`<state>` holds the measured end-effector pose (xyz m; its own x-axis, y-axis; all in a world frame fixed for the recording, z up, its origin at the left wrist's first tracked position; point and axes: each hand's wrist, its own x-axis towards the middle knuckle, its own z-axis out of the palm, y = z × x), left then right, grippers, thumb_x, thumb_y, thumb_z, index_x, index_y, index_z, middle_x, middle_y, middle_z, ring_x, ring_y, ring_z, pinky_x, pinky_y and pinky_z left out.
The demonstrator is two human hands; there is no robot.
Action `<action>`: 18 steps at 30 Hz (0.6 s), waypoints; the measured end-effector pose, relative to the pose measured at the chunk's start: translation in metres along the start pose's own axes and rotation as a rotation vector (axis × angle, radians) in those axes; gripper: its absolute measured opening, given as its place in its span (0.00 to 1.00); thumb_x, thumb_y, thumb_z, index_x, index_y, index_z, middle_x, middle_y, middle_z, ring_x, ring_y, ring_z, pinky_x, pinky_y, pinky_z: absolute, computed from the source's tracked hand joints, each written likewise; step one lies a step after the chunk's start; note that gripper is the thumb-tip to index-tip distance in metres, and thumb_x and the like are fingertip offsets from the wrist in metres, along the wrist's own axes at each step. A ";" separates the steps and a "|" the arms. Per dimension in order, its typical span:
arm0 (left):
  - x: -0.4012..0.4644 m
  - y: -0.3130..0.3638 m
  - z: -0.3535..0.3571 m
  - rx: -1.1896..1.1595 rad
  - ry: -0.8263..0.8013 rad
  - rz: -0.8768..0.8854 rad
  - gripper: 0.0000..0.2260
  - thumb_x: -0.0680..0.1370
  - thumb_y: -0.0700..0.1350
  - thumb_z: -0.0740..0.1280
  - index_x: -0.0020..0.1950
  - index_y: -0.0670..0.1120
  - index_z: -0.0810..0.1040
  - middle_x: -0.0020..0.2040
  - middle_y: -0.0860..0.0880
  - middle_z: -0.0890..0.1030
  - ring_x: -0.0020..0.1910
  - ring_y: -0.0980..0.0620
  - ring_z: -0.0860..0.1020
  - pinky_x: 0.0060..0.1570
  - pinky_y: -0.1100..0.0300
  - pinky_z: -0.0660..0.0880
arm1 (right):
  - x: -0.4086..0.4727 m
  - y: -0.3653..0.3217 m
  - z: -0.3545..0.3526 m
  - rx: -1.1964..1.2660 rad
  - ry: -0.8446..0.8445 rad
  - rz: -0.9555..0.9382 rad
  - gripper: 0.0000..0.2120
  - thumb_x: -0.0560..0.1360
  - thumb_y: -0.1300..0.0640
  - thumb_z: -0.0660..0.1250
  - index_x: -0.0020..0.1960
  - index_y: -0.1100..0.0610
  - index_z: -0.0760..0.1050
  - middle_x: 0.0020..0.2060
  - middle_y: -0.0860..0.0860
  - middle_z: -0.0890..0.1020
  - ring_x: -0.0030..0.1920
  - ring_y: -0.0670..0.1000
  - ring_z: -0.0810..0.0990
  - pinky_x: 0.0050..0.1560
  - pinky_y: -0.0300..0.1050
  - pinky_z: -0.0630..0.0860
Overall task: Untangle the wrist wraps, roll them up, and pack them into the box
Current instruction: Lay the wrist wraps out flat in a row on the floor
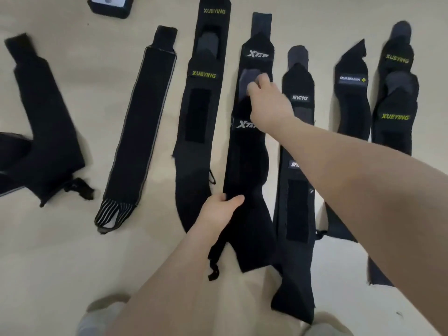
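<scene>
The place cannot be named for sure: all that shows is a plain, smooth beige floor (72, 263), seen from above, with no furniture or walls in view. Many long black fabric wrist wraps (201, 98) lie spread out side by side on it, and a small black box (110, 6) sits at the far edge. It reads as a bare indoor sorting spot.

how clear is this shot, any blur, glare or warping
Head view: the right hand is motion-blurred at the fingers; the left hand is sharper. Soft glare whitens the floor at lower right. Wide-angle warping fans the wraps outward; the logo on the centre wrap stays readable.
</scene>
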<state>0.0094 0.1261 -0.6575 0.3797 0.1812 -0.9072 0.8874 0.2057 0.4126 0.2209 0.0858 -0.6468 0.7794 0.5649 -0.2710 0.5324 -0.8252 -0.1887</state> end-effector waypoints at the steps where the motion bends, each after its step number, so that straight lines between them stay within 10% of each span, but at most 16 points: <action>1: 0.001 -0.003 0.000 0.039 0.012 0.025 0.13 0.77 0.50 0.67 0.58 0.45 0.77 0.51 0.50 0.80 0.49 0.52 0.79 0.54 0.56 0.77 | -0.017 -0.002 0.005 0.116 0.045 -0.020 0.15 0.75 0.67 0.59 0.62 0.62 0.67 0.63 0.58 0.67 0.55 0.59 0.72 0.45 0.51 0.71; 11: -0.023 -0.020 0.004 0.055 -0.087 -0.005 0.34 0.73 0.45 0.73 0.74 0.45 0.60 0.61 0.48 0.74 0.52 0.53 0.75 0.48 0.61 0.75 | -0.206 0.015 0.049 0.655 -0.309 0.489 0.11 0.80 0.49 0.57 0.52 0.56 0.71 0.44 0.51 0.80 0.44 0.52 0.79 0.49 0.48 0.76; 18: -0.046 -0.034 0.002 -0.254 -0.054 -0.013 0.11 0.77 0.47 0.66 0.57 0.44 0.79 0.54 0.46 0.82 0.53 0.49 0.80 0.59 0.51 0.75 | -0.238 -0.011 0.045 1.456 -0.619 0.639 0.15 0.77 0.65 0.64 0.62 0.55 0.69 0.55 0.54 0.80 0.56 0.55 0.80 0.58 0.57 0.77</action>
<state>-0.0380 0.1086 -0.6302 0.3879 0.1269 -0.9129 0.8008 0.4441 0.4020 0.0145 -0.0396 -0.6229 0.3108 0.3767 -0.8726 -0.7836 -0.4181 -0.4596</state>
